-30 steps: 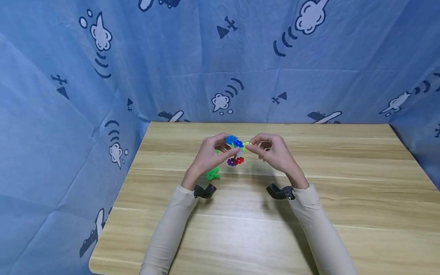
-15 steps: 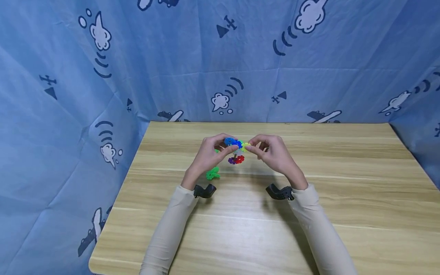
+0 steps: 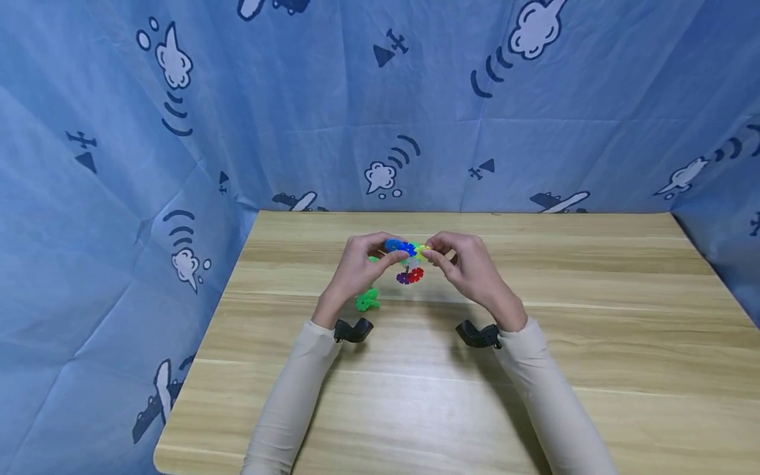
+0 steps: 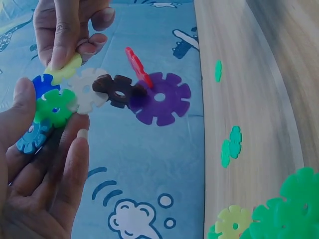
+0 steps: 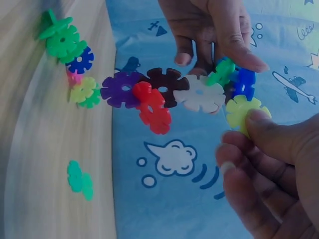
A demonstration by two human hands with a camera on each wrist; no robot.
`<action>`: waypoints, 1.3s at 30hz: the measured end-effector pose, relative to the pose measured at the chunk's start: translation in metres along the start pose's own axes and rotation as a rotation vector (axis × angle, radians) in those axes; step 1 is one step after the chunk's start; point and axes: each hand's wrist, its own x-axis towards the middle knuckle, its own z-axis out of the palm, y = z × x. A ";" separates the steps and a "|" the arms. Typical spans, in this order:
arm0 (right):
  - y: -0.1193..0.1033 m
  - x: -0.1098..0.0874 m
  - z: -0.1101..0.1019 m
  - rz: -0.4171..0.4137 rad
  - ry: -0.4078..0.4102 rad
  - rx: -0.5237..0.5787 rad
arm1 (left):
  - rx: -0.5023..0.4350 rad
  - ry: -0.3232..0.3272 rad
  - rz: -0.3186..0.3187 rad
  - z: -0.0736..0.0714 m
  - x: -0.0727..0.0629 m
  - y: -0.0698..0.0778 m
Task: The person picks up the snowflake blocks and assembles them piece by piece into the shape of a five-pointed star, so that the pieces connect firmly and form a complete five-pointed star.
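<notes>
Both hands hold a chain of notched plastic snowflake discs above the table. My left hand (image 3: 356, 267) grips the blue and green end; its thumb lies by the green disc (image 4: 56, 105). In the right wrist view, a white disc (image 5: 202, 94), a dark brown disc (image 5: 167, 85), a purple disc (image 5: 118, 89) and a red disc (image 5: 157, 117) extend from that end. My right hand (image 3: 469, 267) pinches a yellow disc (image 5: 244, 112) between thumb and fingers, against the dark blue disc (image 5: 244, 82). Whether their notches interlock cannot be told.
Joined green discs (image 3: 367, 300) lie on the wooden table (image 3: 594, 297), left of and below the chain in the head view. The right wrist view also shows a green pair (image 5: 76, 177) and a yellow disc (image 5: 83, 89) there. A blue patterned curtain (image 3: 297, 145) stands behind.
My right hand has shifted slightly left, bringing the yellow disc closer to the blue end. The blue discs have tilted and moved a little left. The red disc has turned slightly.
</notes>
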 end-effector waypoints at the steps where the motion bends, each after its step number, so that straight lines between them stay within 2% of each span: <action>1: 0.000 0.000 0.001 -0.009 0.005 0.005 | 0.001 0.000 -0.003 0.000 0.000 0.000; 10: 0.001 0.001 0.010 -0.064 0.069 -0.004 | -0.048 0.013 -0.012 -0.002 -0.001 -0.001; 21: 0.000 0.001 0.013 -0.076 0.074 -0.062 | -0.035 0.017 0.017 -0.002 0.000 -0.001; 28: 0.001 0.001 0.016 -0.070 0.115 -0.003 | -0.065 0.039 0.031 -0.002 -0.001 -0.003; 39: -0.001 0.002 0.016 -0.107 0.120 -0.083 | -0.061 0.029 0.053 -0.003 0.000 -0.001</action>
